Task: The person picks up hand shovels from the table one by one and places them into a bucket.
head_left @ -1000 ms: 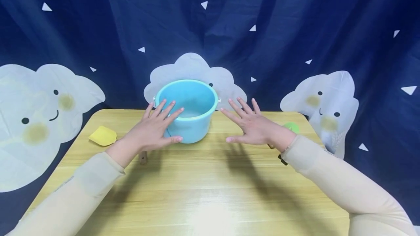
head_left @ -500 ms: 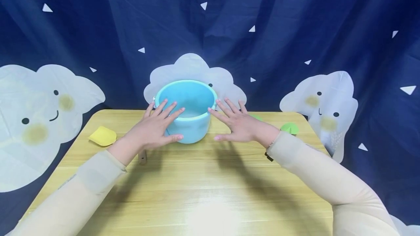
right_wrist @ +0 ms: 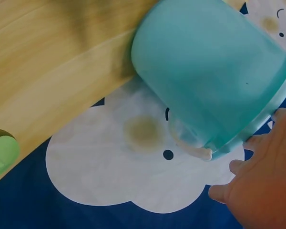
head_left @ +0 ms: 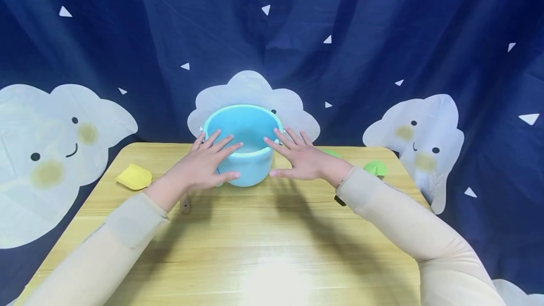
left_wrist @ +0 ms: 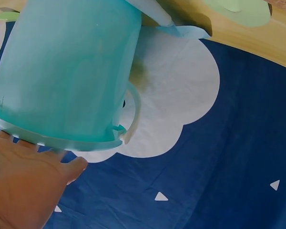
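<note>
A light blue bucket (head_left: 246,169) stands upright toward the back of the table, its mouth upward, with a pale handle (right_wrist: 188,143) hanging at its side. My left hand (head_left: 206,164) is spread in front of its left side, fingertips overlapping the rim in the head view. On the other side my right hand (head_left: 303,160) has its fingers spread too, the fingertips over the right edge of the rim. In both wrist views the fingers lie close to the rim; whether they touch it I cannot tell. Neither hand grips anything.
A yellow scoop-shaped piece (head_left: 134,176) lies at the table's left. The end of a brown handle (head_left: 185,204) shows under my left wrist. Green pieces (head_left: 376,168) lie at the right, one partly hidden by my right hand. A dark blue cloud-patterned curtain (head_left: 297,22) hangs behind the table.
My right hand has moved left, from beside the bucket to the right edge of its rim. My left hand has barely shifted, and the bucket stays in place.
</note>
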`<state>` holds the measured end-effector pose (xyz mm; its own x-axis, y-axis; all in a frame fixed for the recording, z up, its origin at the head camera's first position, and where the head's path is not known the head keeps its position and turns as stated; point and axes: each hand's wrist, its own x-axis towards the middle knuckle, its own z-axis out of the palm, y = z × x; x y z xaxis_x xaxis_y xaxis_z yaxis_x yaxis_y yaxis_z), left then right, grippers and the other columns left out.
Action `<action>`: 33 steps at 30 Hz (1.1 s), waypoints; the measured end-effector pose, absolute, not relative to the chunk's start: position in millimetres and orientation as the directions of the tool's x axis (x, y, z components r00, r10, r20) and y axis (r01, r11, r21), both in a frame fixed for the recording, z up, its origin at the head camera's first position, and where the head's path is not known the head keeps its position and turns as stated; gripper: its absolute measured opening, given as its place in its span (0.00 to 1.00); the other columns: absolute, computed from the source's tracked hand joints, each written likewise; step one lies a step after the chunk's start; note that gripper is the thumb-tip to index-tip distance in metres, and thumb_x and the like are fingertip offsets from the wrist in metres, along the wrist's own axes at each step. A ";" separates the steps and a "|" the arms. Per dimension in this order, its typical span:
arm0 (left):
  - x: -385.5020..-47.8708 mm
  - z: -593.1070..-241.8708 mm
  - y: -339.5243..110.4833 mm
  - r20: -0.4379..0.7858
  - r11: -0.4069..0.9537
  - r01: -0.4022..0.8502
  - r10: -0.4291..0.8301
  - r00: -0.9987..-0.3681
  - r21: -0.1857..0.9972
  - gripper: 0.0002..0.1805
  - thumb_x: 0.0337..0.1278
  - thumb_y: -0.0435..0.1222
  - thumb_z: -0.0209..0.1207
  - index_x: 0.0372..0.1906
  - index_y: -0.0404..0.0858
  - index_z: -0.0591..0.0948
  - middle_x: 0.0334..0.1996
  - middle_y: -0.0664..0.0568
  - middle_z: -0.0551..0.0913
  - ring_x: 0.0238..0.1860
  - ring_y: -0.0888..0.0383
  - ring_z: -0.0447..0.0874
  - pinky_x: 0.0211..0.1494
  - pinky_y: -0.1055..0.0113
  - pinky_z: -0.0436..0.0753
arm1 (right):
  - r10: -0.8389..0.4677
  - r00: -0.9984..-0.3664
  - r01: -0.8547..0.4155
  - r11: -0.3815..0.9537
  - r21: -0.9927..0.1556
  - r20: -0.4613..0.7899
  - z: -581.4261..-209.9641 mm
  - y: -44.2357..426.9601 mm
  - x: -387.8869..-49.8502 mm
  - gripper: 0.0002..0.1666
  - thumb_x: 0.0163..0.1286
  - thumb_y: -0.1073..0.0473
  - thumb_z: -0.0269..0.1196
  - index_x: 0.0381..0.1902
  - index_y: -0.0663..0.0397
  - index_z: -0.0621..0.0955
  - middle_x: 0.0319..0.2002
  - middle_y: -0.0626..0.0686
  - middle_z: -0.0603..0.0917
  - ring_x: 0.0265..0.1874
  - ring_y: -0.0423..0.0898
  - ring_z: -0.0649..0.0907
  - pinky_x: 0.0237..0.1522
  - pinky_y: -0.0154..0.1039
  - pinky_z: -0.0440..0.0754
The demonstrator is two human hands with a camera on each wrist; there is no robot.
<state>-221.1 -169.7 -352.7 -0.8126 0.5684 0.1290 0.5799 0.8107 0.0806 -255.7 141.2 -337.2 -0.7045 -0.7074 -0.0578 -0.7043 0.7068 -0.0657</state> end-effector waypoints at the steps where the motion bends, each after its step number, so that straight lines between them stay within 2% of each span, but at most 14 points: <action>1: -221.9 -352.6 -169.6 0.130 0.809 0.582 0.570 -0.811 0.084 0.44 0.64 0.70 0.45 0.79 0.52 0.57 0.78 0.45 0.54 0.79 0.37 0.39 0.75 0.37 0.36 | -0.709 -0.703 -0.705 0.705 -0.069 -0.058 -337.2 140.3 -256.3 0.53 0.67 0.18 0.43 0.80 0.29 0.39 0.81 0.53 0.37 0.78 0.55 0.32 0.73 0.64 0.33; 8: -226.3 -351.4 -168.6 0.127 0.796 0.592 0.579 -0.805 0.125 0.43 0.65 0.69 0.46 0.78 0.51 0.61 0.77 0.45 0.57 0.79 0.38 0.40 0.75 0.37 0.37 | -0.716 -0.696 -0.711 0.698 -0.082 -0.059 -335.3 134.5 -260.1 0.53 0.66 0.17 0.38 0.80 0.28 0.39 0.81 0.52 0.36 0.78 0.55 0.34 0.73 0.62 0.31; 14: -230.6 -352.5 -168.1 0.139 0.783 0.604 0.588 -0.797 0.150 0.40 0.65 0.68 0.47 0.73 0.49 0.68 0.70 0.48 0.71 0.78 0.38 0.43 0.75 0.38 0.36 | -0.738 -0.673 -0.731 0.674 -0.111 -0.053 -334.7 128.4 -263.3 0.51 0.68 0.18 0.37 0.81 0.30 0.43 0.81 0.55 0.39 0.79 0.56 0.36 0.74 0.60 0.33; 23: -236.4 -355.7 -167.4 0.173 0.763 0.627 0.604 -0.778 0.154 0.36 0.66 0.66 0.50 0.65 0.46 0.76 0.63 0.50 0.78 0.74 0.43 0.58 0.76 0.39 0.40 | -0.755 -0.654 -0.746 0.653 -0.129 -0.043 -337.4 118.4 -268.5 0.46 0.72 0.22 0.41 0.80 0.32 0.50 0.81 0.54 0.44 0.79 0.54 0.39 0.75 0.56 0.34; 28: -238.5 -356.0 -166.7 0.203 0.750 0.645 0.616 -0.762 0.147 0.34 0.66 0.64 0.51 0.59 0.41 0.79 0.57 0.47 0.80 0.67 0.46 0.69 0.76 0.41 0.45 | -0.776 -0.630 -0.767 0.627 -0.138 -0.020 -338.0 113.5 -273.0 0.43 0.74 0.26 0.42 0.80 0.35 0.54 0.80 0.56 0.51 0.79 0.55 0.44 0.76 0.56 0.38; 33: -241.3 -356.4 -165.6 0.217 0.743 0.655 0.622 -0.752 0.139 0.31 0.66 0.64 0.51 0.50 0.40 0.80 0.50 0.48 0.82 0.59 0.48 0.75 0.74 0.44 0.52 | -0.791 -0.612 -0.786 0.606 -0.122 0.019 -338.7 108.0 -278.4 0.41 0.75 0.29 0.45 0.78 0.38 0.60 0.77 0.54 0.59 0.78 0.54 0.52 0.76 0.53 0.39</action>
